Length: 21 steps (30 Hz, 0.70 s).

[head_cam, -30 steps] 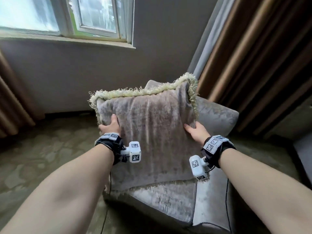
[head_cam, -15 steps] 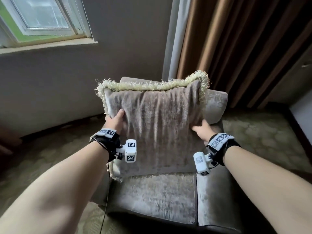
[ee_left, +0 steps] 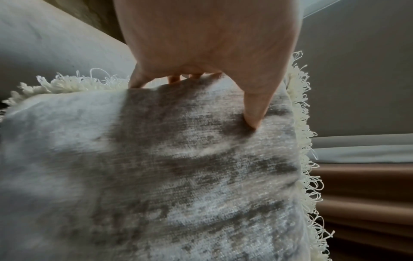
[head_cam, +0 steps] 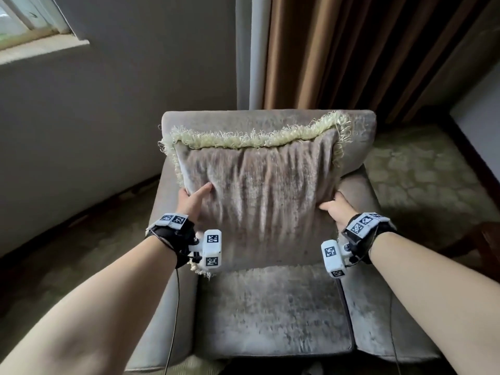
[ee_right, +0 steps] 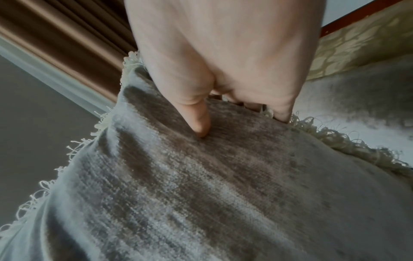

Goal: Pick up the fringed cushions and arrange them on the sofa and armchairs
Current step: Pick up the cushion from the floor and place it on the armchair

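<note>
A: Over the armchair (head_cam: 273, 301) seat, the cushion (head_cam: 259, 190) stands upright before the backrest. Whether its fringed top edge touches the backrest, cannot tell. Seat front bare; carpet (head_cam: 422, 180) to the right.

B: Left hand (head_cam: 192, 203) grips the left edge, thumb on the front, fingers behind. Right hand (head_cam: 338, 211) grips the right edge likewise.

Cushion (head_cam: 259, 190): mottled grey-brown velvety cloth, cream looped-yarn fringe | Armchair (head_cam: 273, 307): matching napped grey cloth | Curtain (head_cam: 351, 50): smooth brown fabric
</note>
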Motion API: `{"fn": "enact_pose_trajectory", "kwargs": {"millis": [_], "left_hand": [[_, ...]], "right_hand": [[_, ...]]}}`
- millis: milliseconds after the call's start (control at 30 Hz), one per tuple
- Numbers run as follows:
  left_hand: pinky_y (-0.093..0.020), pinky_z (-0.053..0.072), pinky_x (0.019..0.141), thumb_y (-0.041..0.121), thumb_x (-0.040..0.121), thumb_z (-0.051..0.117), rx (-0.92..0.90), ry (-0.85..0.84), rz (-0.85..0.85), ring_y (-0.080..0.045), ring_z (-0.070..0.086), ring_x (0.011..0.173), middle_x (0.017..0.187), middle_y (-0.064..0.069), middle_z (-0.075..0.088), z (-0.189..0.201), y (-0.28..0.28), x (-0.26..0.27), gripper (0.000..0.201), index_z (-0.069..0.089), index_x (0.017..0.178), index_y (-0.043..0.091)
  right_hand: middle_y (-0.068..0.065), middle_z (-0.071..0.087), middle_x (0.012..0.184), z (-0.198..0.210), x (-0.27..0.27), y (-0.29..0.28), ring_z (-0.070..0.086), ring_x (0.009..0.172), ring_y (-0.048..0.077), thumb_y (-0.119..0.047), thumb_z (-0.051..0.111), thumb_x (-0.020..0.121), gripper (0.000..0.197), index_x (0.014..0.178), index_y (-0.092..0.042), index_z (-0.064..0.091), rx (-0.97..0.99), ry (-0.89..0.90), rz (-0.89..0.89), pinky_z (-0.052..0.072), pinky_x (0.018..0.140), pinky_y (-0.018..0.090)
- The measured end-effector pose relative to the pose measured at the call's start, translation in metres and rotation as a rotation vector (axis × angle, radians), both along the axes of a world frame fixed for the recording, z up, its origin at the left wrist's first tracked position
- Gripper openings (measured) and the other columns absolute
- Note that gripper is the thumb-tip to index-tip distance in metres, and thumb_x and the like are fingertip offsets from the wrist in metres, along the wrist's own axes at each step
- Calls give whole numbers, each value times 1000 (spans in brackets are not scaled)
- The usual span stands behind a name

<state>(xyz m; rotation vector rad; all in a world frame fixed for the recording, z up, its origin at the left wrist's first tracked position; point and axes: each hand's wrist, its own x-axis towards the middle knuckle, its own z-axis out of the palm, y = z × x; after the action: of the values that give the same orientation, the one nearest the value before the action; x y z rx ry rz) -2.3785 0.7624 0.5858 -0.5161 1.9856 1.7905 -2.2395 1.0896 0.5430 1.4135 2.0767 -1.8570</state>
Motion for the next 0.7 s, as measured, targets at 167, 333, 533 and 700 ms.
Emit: {"fn": "enact_pose_trajectory", "kwargs": {"millis": [167, 333, 533, 700], "left_hand": [[-57, 54, 85, 38, 74, 82, -9, -40, -84, -35, 67, 97, 118, -14, 63, -31, 14, -25, 71, 41, 128, 14], [-56, 53, 91, 43, 73, 82, -28, -93, -98, -30, 65, 103, 118, -7, 61, -70, 31, -45, 71, 41, 127, 18], [-59, 52, 91, 42, 68, 84, -55, -120, -94, -31, 66, 104, 119, -7, 64, -112, 51, -69, 64, 45, 115, 24], [-55, 56, 88, 39, 72, 83, -113, -56, -151, -30, 68, 102, 118, -9, 65, -136, 74, -83, 67, 45, 124, 18]], "right_hand": [[16, 61, 121, -48, -25, 18, 62, 105, 37, -17, 59, 62, 80, 139, -22, 38, -36, -51, -77, 54, 91, 54], [13, 61, 122, -77, -49, 31, 61, 107, 35, -20, 60, 63, 79, 138, -26, 38, -9, -71, -101, 52, 95, 51], [-5, 47, 119, -91, -70, 39, 48, 110, 18, -10, 63, 89, 69, 149, -19, 30, 11, -29, -69, 41, 96, 30], [3, 46, 143, -125, -73, 50, 46, 129, 24, -23, 68, 84, 81, 152, -18, 24, 24, -84, -64, 36, 111, 39]]}}
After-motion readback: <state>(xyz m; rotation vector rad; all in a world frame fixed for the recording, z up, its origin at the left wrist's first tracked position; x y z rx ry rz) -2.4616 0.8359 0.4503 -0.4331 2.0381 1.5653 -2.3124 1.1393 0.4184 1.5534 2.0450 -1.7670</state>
